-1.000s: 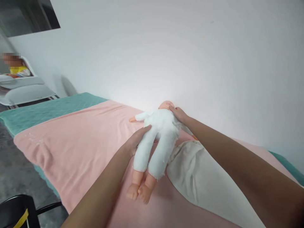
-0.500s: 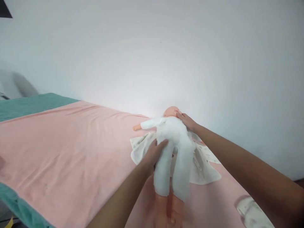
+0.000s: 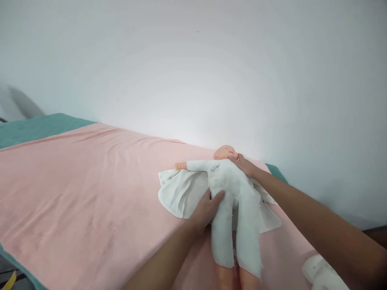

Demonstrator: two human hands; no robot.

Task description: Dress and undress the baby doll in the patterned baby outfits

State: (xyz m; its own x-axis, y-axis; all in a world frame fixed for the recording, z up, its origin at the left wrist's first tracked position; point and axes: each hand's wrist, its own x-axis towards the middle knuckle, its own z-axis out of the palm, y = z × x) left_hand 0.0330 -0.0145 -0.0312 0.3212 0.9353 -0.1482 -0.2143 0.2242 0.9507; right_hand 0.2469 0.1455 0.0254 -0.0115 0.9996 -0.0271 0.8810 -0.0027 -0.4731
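From where I stand, the doll [image 3: 234, 181] is face up over a spread white shirt [image 3: 183, 195] on the pink blanket [image 3: 84, 197], its head near the wall [image 3: 193, 72]. The left hand [image 3: 207, 209] grips its hip, thumb on top, other fingers mostly hidden; the right hand [image 3: 245, 164] holds it by the neck. Small marks on the shirt are too tiny to read. Another white cloth [image 3: 322, 272] lies near the right forearm.

White wall [image 3: 169, 68] fills the upper view, brightest low at centre, greyer toward the edges; one small mark [image 3: 197, 31] high up. Pink blanket [image 3: 81, 189] lies over a teal cover [image 3: 45, 129], against the wall. Grey shadow [image 3: 26, 102] far left. Lower left corner dark, probably floor [image 3: 5, 264]; yellow strip [image 3: 11, 280] there.
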